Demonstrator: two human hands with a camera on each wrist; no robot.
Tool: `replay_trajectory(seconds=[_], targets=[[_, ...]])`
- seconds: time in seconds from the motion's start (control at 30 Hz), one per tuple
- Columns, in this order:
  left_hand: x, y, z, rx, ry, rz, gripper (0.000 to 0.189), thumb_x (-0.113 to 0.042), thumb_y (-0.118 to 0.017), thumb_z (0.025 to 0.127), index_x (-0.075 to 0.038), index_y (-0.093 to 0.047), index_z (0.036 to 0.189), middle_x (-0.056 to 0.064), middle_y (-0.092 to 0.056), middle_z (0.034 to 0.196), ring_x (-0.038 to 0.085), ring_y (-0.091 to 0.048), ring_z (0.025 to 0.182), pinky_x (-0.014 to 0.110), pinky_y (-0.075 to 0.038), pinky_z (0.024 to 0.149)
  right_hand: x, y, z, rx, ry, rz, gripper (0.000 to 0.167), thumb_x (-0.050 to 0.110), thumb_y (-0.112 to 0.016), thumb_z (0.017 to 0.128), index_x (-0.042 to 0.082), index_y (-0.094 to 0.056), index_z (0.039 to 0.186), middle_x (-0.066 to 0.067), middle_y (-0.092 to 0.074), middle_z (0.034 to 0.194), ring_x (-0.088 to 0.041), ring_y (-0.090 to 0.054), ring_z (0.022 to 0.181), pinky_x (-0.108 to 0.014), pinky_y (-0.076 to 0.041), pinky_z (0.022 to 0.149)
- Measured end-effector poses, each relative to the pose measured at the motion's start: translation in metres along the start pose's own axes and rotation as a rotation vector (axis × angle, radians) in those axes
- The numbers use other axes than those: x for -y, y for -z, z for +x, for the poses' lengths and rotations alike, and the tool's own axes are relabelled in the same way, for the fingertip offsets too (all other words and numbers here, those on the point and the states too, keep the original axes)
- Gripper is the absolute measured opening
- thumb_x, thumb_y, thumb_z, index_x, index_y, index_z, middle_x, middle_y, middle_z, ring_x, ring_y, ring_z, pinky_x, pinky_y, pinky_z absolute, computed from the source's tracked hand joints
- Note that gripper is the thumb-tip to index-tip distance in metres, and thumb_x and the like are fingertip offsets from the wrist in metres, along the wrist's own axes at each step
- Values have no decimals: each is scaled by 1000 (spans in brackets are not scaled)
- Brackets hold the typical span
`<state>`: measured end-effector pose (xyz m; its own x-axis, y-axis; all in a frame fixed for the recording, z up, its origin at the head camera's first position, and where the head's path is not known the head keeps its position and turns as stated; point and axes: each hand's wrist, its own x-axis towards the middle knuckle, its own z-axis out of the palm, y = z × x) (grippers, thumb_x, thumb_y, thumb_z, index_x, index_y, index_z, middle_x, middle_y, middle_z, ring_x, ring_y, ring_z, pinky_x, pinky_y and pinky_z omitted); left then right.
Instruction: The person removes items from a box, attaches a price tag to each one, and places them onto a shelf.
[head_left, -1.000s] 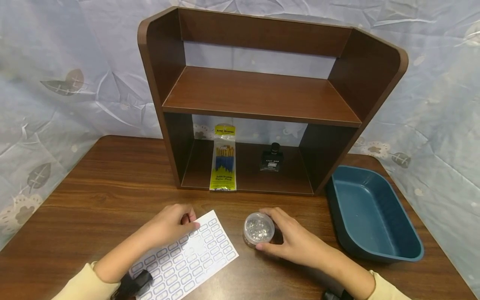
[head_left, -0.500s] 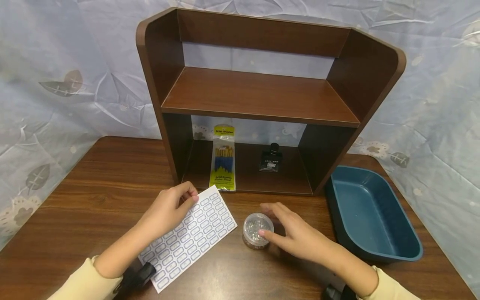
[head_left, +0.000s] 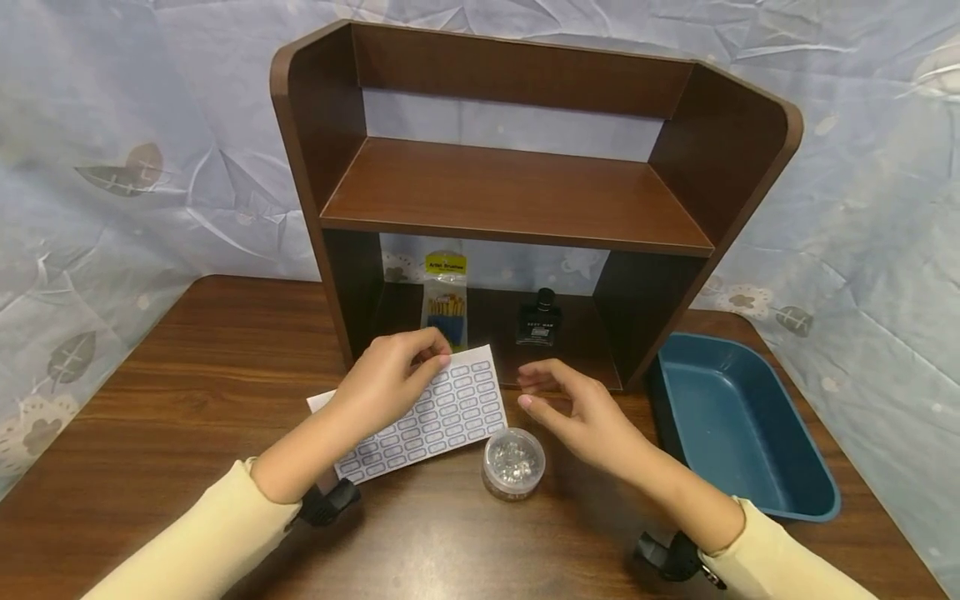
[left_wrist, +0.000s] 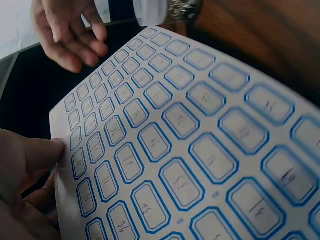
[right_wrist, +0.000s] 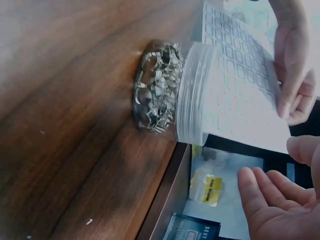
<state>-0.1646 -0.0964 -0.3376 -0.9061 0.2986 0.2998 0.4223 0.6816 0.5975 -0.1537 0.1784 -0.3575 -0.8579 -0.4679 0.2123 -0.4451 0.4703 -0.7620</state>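
My left hand (head_left: 386, 379) pinches the top edge of a white sheet of blue-framed label stickers (head_left: 450, 408), holding it tilted up in front of the shelf. Handwritten marks show in many of the frames in the left wrist view. A round clear plastic jar (head_left: 513, 462) with a screw lid stands on the table at the sheet's lower right corner. Small silvery metal pieces fill it, as the right wrist view shows. Above and right of the jar, my right hand (head_left: 581, 408) holds nothing, its fingers loosely bent and apart from the sheet's right edge.
A brown two-tier shelf (head_left: 517, 187) stands at the back of the table. On its lower tier are a pack of artist brushes (head_left: 446, 304), partly behind the sheet, and a dark bottle (head_left: 538, 321) with a black cap. To the right lies a blue plastic basin (head_left: 738, 425).
My left hand has lifted the label sheet off the table and carried it forward and right, towards the shelf. My right hand has let go of the jar and moved up from it.
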Motion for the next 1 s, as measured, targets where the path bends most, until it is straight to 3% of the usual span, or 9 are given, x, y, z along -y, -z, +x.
replay_trajectory(seconds=[0.33, 0.6, 0.8, 1.0], targets=[[-27, -10, 25, 10, -113, 17, 5, -18, -68, 102, -17, -73, 100, -2, -75, 95, 13, -66, 83, 36, -57, 77, -4, 2, 19, -49, -49, 64, 29, 12, -69, 101, 3, -66, 129, -13, -75, 118, -23, -73, 108, -34, -62, 94], [-35, -15, 37, 53, -170, -31, 6, -17, -68, 103, -15, -73, 102, -1, -75, 93, 11, -62, 80, 32, -55, 75, -7, 7, 21, -59, -62, 132, 29, 13, -66, 103, -1, -67, 130, -18, -77, 117, -17, -77, 93, -27, -64, 78], [-33, -14, 41, 92, -148, -38, 8, -20, -68, 103, -13, -73, 103, -1, -70, 83, 10, -55, 71, 27, -49, 66, -15, 11, 20, -84, -95, 180, 27, 11, -65, 103, -3, -68, 126, -23, -78, 113, -20, -79, 90, -31, -66, 74], [-23, -7, 41, 68, -78, -46, 9, -23, -72, 100, -14, -73, 101, -1, -68, 82, 12, -54, 71, 29, -47, 67, -22, 21, 16, -156, -130, 150, 29, 12, -66, 103, -3, -68, 128, -24, -78, 113, -14, -78, 87, -28, -65, 73]])
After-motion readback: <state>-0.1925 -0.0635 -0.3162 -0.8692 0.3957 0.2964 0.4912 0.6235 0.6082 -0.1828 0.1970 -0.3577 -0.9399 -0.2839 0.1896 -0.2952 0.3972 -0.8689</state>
